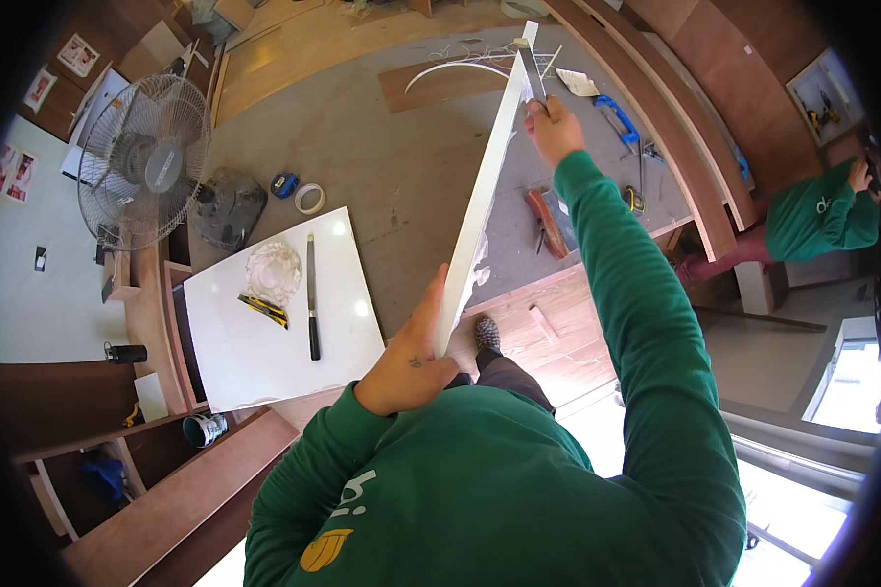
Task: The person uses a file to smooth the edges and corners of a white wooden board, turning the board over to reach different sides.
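A long, narrow white panel (486, 186) stands on edge and slants away from my body, with ragged white scraps along its right side. My left hand (411, 362) is closed on its near end, thumb and fingers on either side. Toward the far end, my right hand (556, 132) grips a flat metal blade-like tool (532, 73) and lays it against the panel's edge. The tool's handle is hidden in my fist. Left of the panel, a white board (347, 284) bears a long black-handled flat tool (311, 293), a yellow-black utility knife (264, 311) and a crumpled white wad (274, 272).
A fan (147, 161) stands at left, near a tape roll (309, 199) and a blue tape measure (284, 184). A blue-framed hacksaw (617, 119) and a reddish tool (548, 225) lie right of the panel. Long wooden boards (656, 117) border the right side. Another person (822, 210) is far right.
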### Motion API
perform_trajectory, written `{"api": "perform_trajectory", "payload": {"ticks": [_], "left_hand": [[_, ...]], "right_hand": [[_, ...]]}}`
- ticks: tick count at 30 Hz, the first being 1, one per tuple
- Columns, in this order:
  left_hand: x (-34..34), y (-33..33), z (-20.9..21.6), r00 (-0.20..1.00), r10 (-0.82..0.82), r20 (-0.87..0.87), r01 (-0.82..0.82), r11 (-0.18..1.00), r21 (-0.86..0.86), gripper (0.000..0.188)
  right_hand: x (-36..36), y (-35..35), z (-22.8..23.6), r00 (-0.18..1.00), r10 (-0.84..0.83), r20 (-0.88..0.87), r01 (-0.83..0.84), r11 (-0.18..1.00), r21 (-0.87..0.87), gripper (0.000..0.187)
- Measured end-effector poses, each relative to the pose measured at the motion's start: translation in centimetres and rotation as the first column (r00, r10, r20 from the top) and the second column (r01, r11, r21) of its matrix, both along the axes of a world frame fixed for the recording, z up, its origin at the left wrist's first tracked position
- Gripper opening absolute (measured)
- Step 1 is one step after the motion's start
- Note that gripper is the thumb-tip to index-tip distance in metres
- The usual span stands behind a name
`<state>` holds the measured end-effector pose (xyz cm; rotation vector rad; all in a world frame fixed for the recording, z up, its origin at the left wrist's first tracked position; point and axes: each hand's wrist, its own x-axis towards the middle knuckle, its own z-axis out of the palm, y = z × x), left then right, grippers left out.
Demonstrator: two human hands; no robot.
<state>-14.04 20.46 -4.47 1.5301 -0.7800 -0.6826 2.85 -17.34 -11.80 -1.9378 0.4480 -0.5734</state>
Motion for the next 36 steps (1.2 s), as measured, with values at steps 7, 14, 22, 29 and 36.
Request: {"api": "perform_trajectory", "payload": {"ticks": [7, 14, 22, 29, 36], "left_hand": [[0.1, 0.4, 1.0, 0.999, -0.004, 0.04, 0.001, 0.997, 0.071, 0.104], [0.4, 1.1, 1.2, 0.998, 0.019, -0.057, -0.017, 0.999, 0.035, 0.104], [0.2, 0.9, 1.5, 0.998, 0.034, -0.053, -0.03, 0.997, 0.074, 0.102], [0.1, -0.1, 0.3, 0.995, 0.011, -0.096, -0.011, 1.0, 0.003, 0.107], [0.5, 0.9, 1.0, 0.998, 0.012, 0.065, -0.021, 0.991, 0.133, 0.104]], "right_hand": [[-0.9, 1.9, 0.0, 0.997, 0.05, -0.057, -0.053, 0.997, -0.054, 0.023], [-14.0, 12.8, 0.3, 0.923, 0.316, 0.22, -0.208, 0.89, -0.405, 0.018], [-6.9, 7.5, 4.7, 0.988, 0.059, -0.142, -0.071, 0.994, -0.082, 0.022], [5.1, -3.7, -0.3, 0.994, -0.08, -0.08, 0.072, 0.993, -0.094, 0.027], [1.1, 2.3, 0.6, 1.0, -0.003, -0.027, -0.006, 0.954, -0.298, 0.027]]}}
